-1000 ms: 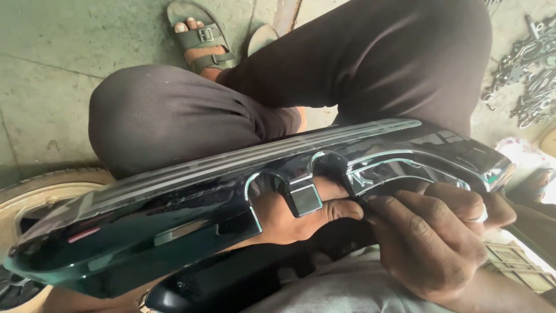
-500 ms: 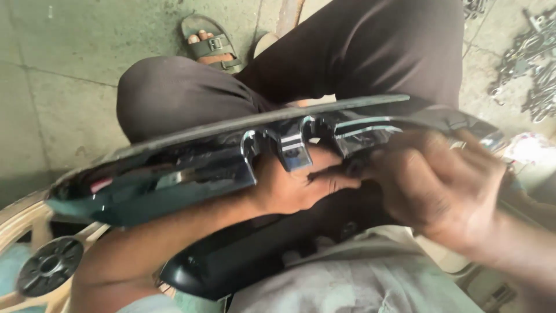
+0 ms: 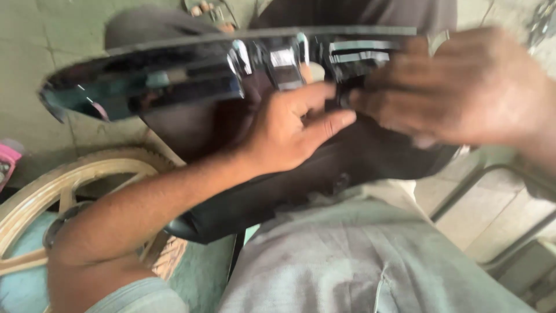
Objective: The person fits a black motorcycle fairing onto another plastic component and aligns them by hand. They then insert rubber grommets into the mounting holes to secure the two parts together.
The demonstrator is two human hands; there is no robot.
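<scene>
Panel (image 3: 145,87), glossy black, long, held level across lap, chrome clips (image 3: 272,55) near middle; left hand (image 3: 284,130) under centre, fingers half-spread, touching underside; right hand (image 3: 457,87) blurred, curled over right end, grip unclear; pale wheel (image 3: 63,185) at lower left; dark trousered knee (image 3: 133,29) beyond; grey shirt (image 3: 347,261) below

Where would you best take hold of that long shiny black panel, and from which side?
Probably by the middle of the black panel, from underneath, near its small brackets. It lies long and level, so a middle grip should balance it. The left hand comes up there from below; the blurred right hand is at its right end.
</scene>
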